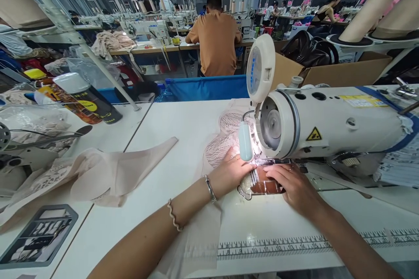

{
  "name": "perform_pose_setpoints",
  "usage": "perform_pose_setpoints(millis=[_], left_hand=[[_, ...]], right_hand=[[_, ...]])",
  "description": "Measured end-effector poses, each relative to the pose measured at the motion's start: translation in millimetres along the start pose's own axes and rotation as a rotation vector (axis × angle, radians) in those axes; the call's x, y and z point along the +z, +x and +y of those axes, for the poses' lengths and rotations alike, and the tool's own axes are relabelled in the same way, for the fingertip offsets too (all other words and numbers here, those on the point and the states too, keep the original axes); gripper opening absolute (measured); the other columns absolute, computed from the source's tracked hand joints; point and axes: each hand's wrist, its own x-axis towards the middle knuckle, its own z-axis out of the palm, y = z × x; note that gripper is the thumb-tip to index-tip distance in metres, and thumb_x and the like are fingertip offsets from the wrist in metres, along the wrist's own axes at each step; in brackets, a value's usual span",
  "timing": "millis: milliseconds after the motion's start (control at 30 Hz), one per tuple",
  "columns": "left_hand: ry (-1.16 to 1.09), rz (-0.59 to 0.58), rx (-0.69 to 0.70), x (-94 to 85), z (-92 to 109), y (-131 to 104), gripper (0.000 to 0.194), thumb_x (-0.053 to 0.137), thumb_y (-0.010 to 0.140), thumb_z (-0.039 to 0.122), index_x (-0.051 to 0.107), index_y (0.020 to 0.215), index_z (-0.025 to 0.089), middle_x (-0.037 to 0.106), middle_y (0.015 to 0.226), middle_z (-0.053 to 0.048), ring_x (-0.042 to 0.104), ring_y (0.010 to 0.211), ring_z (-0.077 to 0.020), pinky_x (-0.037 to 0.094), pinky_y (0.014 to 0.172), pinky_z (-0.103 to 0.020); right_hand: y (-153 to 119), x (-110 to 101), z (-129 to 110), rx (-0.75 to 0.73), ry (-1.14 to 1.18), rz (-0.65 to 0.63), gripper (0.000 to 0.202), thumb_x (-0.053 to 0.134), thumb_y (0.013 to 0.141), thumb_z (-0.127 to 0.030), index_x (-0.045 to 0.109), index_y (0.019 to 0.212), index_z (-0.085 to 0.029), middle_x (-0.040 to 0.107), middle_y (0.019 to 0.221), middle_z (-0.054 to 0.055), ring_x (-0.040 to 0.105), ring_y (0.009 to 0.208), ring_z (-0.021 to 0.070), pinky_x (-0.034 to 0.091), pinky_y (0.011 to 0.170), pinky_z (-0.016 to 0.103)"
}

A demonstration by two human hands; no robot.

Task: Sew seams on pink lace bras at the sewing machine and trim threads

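A pale pink lace piece [214, 150] lies under the head of a white sewing machine [330, 117]. My left hand [231, 173] rests on this fabric left of the needle area, its fingers stretched forward and apart. On the brown-and-metal machine bed [268, 186], my right hand [294, 185] lies with fingers extended and slightly bent towards the presser area. Neither hand visibly grips anything. A small light-blue lamp-like piece [245, 141] hangs before the needle, which I cannot make out. Sheer fabric [199, 235] trails under my left forearm to the table's front edge.
Left on the white table lie more pale fabric pieces [108, 174] and two spray cans, one black with a white cap [94, 102]. A measuring tape strip [278, 248] runs along the front. Thread cones [368, 15] stand right; a person [216, 39] sits ahead.
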Motion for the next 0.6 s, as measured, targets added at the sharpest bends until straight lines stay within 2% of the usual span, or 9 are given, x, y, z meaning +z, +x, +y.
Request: perform_pose_setpoints(millis=[100,167,233,333,367,433,500,600], left_hand=[[-0.005,-0.023,-0.043,0.4,-2.2,-0.2,0.05,0.028,0.1,0.003,0.054,0.138,0.022,0.064,0.136,-0.009,0.062,0.121,-0.0245,0.023,0.122,-0.064],[-0.017,-0.04,-0.053,-0.3,-2.6,0.0,0.052,0.026,0.1,0.002,0.054,0.138,0.021,0.064,0.138,-0.009,0.062,0.121,-0.0237,0.019,0.123,-0.065],[-0.025,-0.048,-0.06,-2.0,-2.4,0.6,0.053,0.026,0.099,0.001,0.053,0.14,0.022,0.064,0.138,-0.009,0.063,0.121,-0.0231,0.015,0.124,-0.065],[-0.026,-0.068,-0.1,-6.5,-0.8,1.8,0.053,0.03,0.098,0.002,0.052,0.142,0.021,0.065,0.137,-0.009,0.06,0.127,-0.0252,0.01,0.124,-0.068],[-0.032,-0.075,-0.12,-8.3,0.1,2.2,0.053,0.03,0.098,0.002,0.051,0.143,0.021,0.065,0.137,-0.009,0.058,0.13,-0.0264,0.009,0.123,-0.07],[-0.045,-0.083,-0.156,-11.5,2.1,3.1,0.054,0.029,0.099,0.003,0.05,0.145,0.022,0.064,0.138,-0.009,0.053,0.136,-0.028,0.006,0.122,-0.073],[-0.043,-0.088,-0.187,-13.7,4.0,4.2,0.05,0.029,0.102,0.006,0.051,0.144,0.023,0.061,0.142,-0.009,0.052,0.138,-0.0287,0.003,0.121,-0.074],[-0.019,-0.084,-0.218,-14.6,5.6,5.8,0.036,0.037,0.106,0.019,0.057,0.136,0.02,0.057,0.147,-0.012,0.048,0.141,-0.0304,0.0,0.121,-0.074]], right_hand=[[-3.4,-4.3,1.5,0.047,-0.024,-0.016,0.043,0.035,0.067,0.006,0.059,0.089,-0.022,0.073,0.085,0.004,0.068,0.078,0.0194,0.051,0.067,0.03],[-6.6,-8.1,3.6,0.103,-0.026,-0.109,0.037,0.039,0.068,0.002,0.058,0.088,-0.023,0.071,0.075,0.001,0.067,0.067,0.018,0.047,0.059,0.028],[-8.4,-12.6,6.5,0.193,-0.071,-0.254,0.03,0.044,0.073,-0.004,0.059,0.091,-0.023,0.07,0.069,-0.002,0.065,0.057,0.018,0.042,0.051,0.028],[-6.8,-20.6,12.9,0.354,-0.223,-0.438,0.013,0.054,0.087,-0.026,0.062,0.097,-0.024,0.071,0.065,0.0,0.064,0.052,0.0228,0.036,0.046,0.03],[-5.2,-23.4,15.8,0.385,-0.267,-0.47,0.017,0.057,0.089,-0.035,0.064,0.099,-0.024,0.071,0.065,0.001,0.065,0.054,0.0248,0.037,0.046,0.03],[-0.4,-28.4,22.4,0.39,-0.323,-0.493,0.023,0.058,0.091,-0.042,0.066,0.098,-0.022,0.071,0.066,0.006,0.068,0.061,0.0283,0.043,0.051,0.033],[6.4,-31.2,29.5,0.367,-0.336,-0.468,0.02,0.056,0.092,-0.036,0.068,0.09,-0.02,0.072,0.071,0.011,0.069,0.069,0.0309,0.048,0.058,0.036],[20.4,-31.0,37.9,0.401,-0.25,-0.345,0.015,0.057,0.088,-0.023,0.066,0.076,-0.02,0.072,0.073,0.014,0.07,0.076,0.0312,0.052,0.068,0.039]])
